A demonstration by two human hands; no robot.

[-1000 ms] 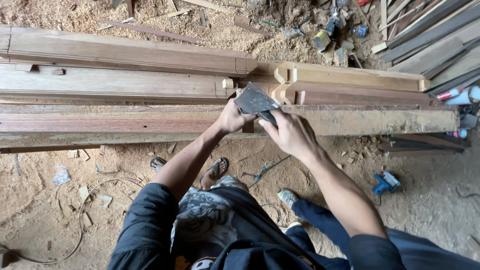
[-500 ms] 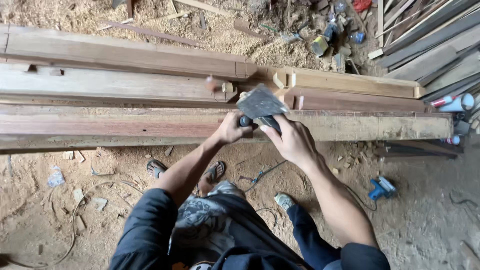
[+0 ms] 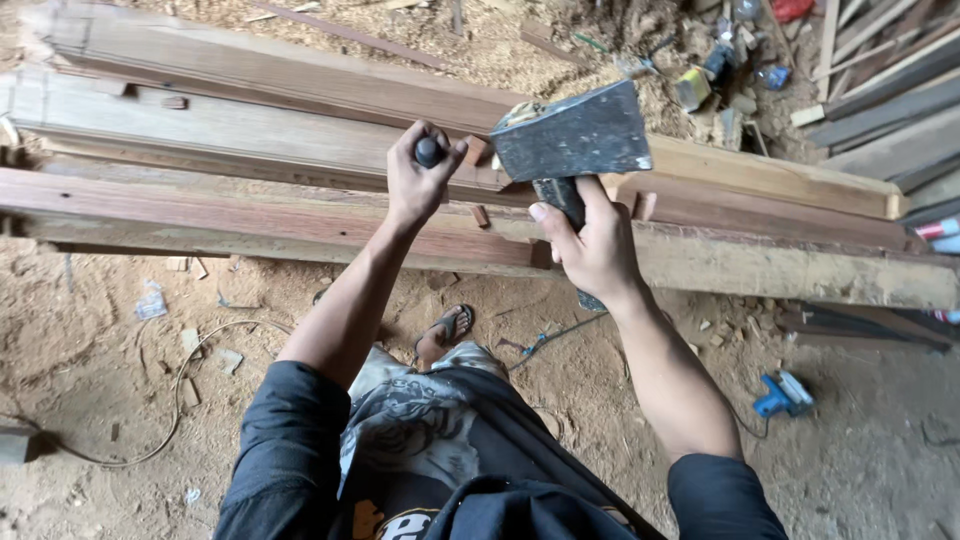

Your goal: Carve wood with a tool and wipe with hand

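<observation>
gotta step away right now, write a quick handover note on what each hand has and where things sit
Left hand: closed round the dark handle of a chisel, held upright over the reddish plank.
Right hand: gripping the hatchet just under its head, blade raised beside the chisel top, not touching it.
Work: long planks lie side by side; small wood chips sit by the chisel.
Done: some cutting, judging by the chips.
Left: the cut itself is hidden by the hands, so check it.

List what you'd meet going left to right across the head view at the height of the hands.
Long wooden beam → left hand gripping a dark chisel handle → hatchet head → right hand → pale stacked timbers.
</observation>
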